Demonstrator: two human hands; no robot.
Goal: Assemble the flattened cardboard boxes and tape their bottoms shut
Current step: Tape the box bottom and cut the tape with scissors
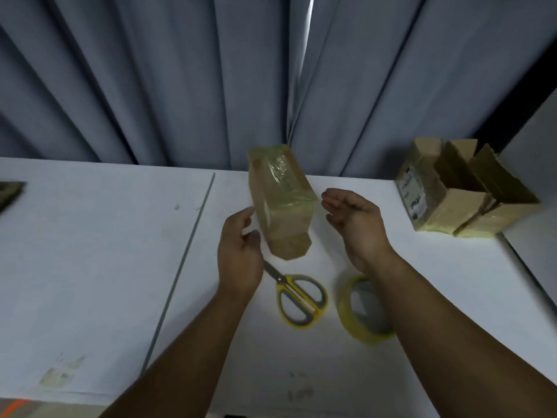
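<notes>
A grey pleated curtain (150, 86) hangs across the whole back of the room, with a thin bright slit where two panels meet above the middle. In front of it a white table (90, 251) fills the lower view; its far edge runs along the curtain foot and its near edge shows only at lower left. A thin seam (187, 251) crosses the table from the far edge toward the near edge, left of centre. The broad stretch left of the seam holds only faint marks, and a dark object (9, 191) is cut off at the left edge. At the far right corner stand the assembled boxes (452, 191), flaps up, close together, with the table's right edge running just past them. Near the middle of the far edge one box (283, 203) is tilted above the table, its taped bottom facing up. The left hand (238, 251) is at its left side with fingers loosely curled; whether it grips cannot be told. The right hand (358, 224) is spread, palm toward the box, clear of it. Below the right wrist lies the tape (346, 312), and just left of it the scissors (301, 300), blades under the left hand.
</notes>
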